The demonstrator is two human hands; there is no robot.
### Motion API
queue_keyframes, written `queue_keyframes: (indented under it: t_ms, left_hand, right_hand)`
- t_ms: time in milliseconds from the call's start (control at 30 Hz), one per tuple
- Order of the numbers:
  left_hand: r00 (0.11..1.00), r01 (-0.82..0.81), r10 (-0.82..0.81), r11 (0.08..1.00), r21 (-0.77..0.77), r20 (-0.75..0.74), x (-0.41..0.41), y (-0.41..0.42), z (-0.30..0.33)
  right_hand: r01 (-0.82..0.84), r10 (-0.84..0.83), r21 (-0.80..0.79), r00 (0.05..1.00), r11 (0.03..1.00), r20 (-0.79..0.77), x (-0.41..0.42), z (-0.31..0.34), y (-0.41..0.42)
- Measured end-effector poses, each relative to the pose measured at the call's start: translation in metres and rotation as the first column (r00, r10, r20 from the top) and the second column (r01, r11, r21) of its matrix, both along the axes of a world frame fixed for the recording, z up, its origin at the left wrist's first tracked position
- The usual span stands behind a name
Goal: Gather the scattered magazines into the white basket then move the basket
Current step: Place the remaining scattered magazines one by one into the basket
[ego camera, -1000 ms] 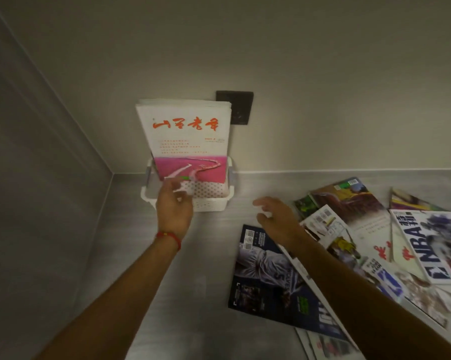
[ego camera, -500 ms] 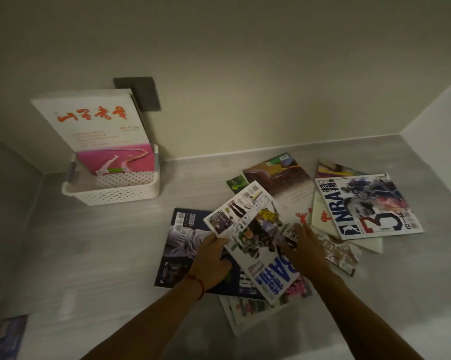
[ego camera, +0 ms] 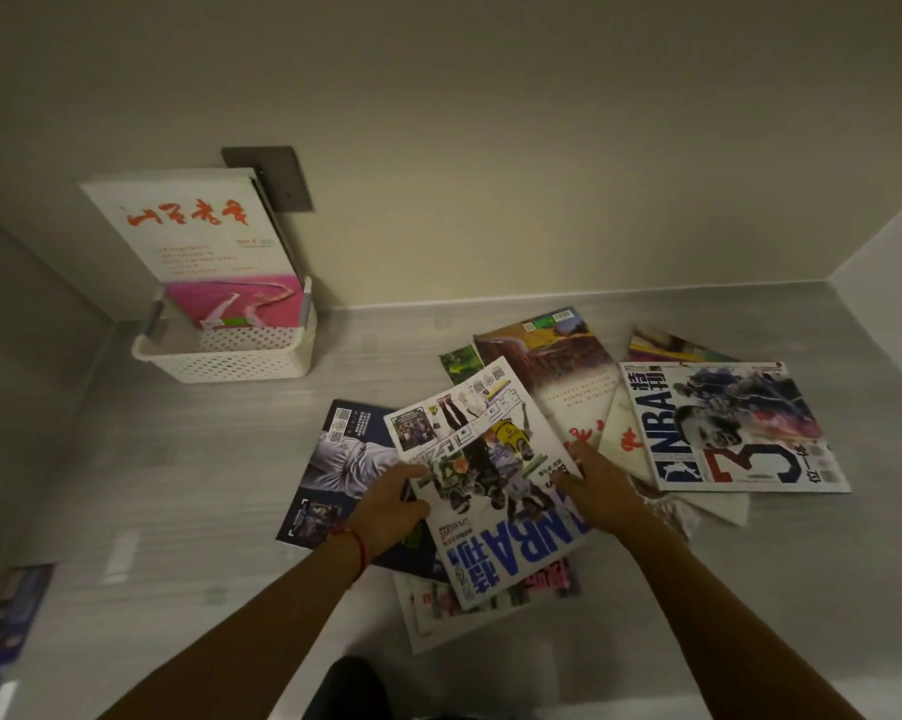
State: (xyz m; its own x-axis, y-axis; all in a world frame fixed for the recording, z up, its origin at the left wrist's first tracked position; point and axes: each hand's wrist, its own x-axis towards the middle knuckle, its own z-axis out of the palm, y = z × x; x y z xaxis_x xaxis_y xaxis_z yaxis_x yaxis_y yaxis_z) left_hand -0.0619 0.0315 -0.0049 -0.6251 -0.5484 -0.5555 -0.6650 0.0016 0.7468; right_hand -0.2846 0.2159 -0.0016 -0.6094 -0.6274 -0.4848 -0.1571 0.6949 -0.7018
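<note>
Dim, warm yellowish light; soft shadows. Wide-angle bending at frame edges. Slight motion blur; lower-left corner out of focus.

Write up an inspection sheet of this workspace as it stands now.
Surface: pale grey wood-grain floor, meeting cream walls.
Job's things: white perforated plastic basket by the wall holds an upright white and pink magazine. A white NBA magazine with blue lettering tops the loose pile.
Clutter: dark blue magazine, brown-cover magazine, NBA magazine with a red 3; more partly hidden beneath.
Grippers: left hand grips the top magazine's left edge; right hand holds its right edge.
Cables: nothing seen.
Surroundings: dark grey wall plate behind the basket.
</note>
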Motion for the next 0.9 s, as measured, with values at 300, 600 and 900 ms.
queue_keyframes:
  t_ms: [300,600,900]
  left_hand:
    - [0.917,0.08,-0.382,0.458,-0.886,-0.114,-0.021,-0.01,0.093]
    - [0.732,0.638,-0.632,0.502,-0.584,0.256,-0.031,-0.053,0.125]
    - [0.919,-0.18,0.099,0.967,-0.182,-0.382,0.069,-0.092,0.101]
  right_hand:
    - [-0.356,0.323,-0.24,0.932,0.903,-0.166,-0.023,0.096,-0.016]
    - [-0.464,0.43,-0.249,0.884,0.85,-0.182,-0.005,0.136,-0.074]
    - [0.266,-0.186,-0.374,0.954,0.889,0.237,0.06,0.063,-0.066]
